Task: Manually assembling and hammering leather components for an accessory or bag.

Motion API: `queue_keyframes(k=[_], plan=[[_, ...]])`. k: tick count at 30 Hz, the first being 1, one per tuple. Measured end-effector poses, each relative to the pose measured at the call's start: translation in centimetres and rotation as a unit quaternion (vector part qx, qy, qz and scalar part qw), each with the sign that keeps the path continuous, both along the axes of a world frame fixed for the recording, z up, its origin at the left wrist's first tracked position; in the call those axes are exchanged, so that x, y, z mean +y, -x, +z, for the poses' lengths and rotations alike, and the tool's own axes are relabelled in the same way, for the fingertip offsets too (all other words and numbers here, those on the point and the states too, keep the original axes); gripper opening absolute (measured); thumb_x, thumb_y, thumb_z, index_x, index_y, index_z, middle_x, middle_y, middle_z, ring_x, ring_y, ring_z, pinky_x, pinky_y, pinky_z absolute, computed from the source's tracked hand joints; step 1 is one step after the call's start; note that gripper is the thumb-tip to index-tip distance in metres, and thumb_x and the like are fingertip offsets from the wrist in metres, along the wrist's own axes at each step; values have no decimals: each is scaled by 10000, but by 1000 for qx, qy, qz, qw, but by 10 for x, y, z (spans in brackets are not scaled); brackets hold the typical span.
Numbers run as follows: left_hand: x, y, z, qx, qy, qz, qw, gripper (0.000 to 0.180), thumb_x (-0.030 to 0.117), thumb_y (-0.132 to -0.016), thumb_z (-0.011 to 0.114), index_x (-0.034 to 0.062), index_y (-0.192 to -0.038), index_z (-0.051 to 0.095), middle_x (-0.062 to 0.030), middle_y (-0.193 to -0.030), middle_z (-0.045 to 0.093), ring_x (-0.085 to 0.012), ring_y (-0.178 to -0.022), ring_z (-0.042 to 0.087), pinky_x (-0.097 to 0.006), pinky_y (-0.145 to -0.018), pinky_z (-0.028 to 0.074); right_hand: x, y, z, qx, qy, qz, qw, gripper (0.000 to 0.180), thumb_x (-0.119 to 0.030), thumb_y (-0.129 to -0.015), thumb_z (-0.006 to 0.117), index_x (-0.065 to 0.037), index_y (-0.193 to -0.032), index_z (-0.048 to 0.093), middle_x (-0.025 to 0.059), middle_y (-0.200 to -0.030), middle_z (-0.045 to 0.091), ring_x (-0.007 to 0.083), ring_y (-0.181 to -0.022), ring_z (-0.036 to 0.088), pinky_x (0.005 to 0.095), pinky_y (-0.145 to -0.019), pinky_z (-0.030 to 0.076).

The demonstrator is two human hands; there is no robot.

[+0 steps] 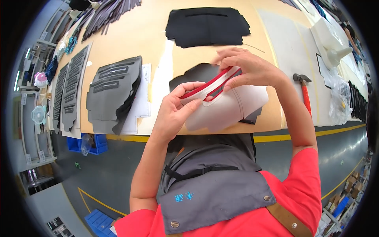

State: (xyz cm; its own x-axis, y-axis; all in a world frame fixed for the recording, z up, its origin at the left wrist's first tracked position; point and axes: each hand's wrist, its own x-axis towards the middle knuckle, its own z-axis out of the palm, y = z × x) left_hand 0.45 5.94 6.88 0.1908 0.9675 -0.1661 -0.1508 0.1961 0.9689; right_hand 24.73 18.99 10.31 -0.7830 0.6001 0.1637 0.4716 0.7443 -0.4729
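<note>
A pale grey-white sheet panel (223, 110) with a slot is held up in both hands over the near edge of the table. Along the slot runs a red-and-white strip (205, 89), bowed upward. My left hand (171, 108) pinches the strip's left end, thumb in front and fingers behind. At the upper right end, my right hand (254, 71) grips strip and panel with the thumb at the slot; its fingertips are smeared by motion. Beneath the panel lies a dark grey panel (187, 75), partly covered.
Black cut panels (207, 29) lie at the back. To the left are grey slotted panels (112, 93) and a bundle of dark strips (110, 15). On the right are a hammer (303, 85), a clear plastic bag (339, 102) and a white container (329, 35). A blue bin (100, 144) sits below the table's edge.
</note>
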Motion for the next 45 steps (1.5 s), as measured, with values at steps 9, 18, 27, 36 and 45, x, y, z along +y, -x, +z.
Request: queue_keyframes(k=[9, 18, 27, 36, 45], plan=[[8, 23, 15, -13, 54, 58, 997, 629, 60, -938, 735, 24, -1505, 463, -137, -1080, 759, -171, -971, 729, -294, -880, 571, -26, -15, 39, 11, 238, 4, 971, 270, -254, -907, 783, -25, -902, 642, 50, -668, 606, 110, -488, 535, 271, -460, 419], [19, 28, -33, 6, 159, 9, 987, 713, 62, -796, 875, -18, -1405, 514, -119, -1206, 699, -180, -1081, 682, -323, -966, 540, -41, -11, -49, -3, 393, -148, 908, 284, -282, -961, 742, -13, -922, 658, 41, -721, 627, 111, -637, 555, 294, -583, 451], [17, 27, -42, 14, 153, 17, 988, 672, 57, -782, 882, 11, -1364, 548, -114, -1177, 707, -180, -1045, 692, -321, -942, 551, -50, -8, -56, 29, 369, -151, 917, 263, -262, -969, 732, -10, -962, 655, 32, -725, 604, 107, -651, 525, 279, -605, 425], [20, 20, -39, 1, 202, 48, 978, 600, 128, -818, 881, 14, -1322, 577, -104, -1158, 709, -174, -1030, 696, -329, -914, 562, -62, -1, -47, 16, 322, -147, 935, 214, -220, -979, 721, -14, -985, 666, 24, -736, 618, 90, -665, 515, 271, -613, 433], [17, 8, -39, -20, 182, 97, 978, 416, 98, -843, 845, 24, -1194, 635, -100, -1060, 731, -170, -937, 715, -318, -830, 586, -58, 9, -54, 70, 449, -141, 880, 384, -366, -907, 792, -22, -1066, 725, 42, -809, 700, 116, -745, 627, 283, -676, 484]])
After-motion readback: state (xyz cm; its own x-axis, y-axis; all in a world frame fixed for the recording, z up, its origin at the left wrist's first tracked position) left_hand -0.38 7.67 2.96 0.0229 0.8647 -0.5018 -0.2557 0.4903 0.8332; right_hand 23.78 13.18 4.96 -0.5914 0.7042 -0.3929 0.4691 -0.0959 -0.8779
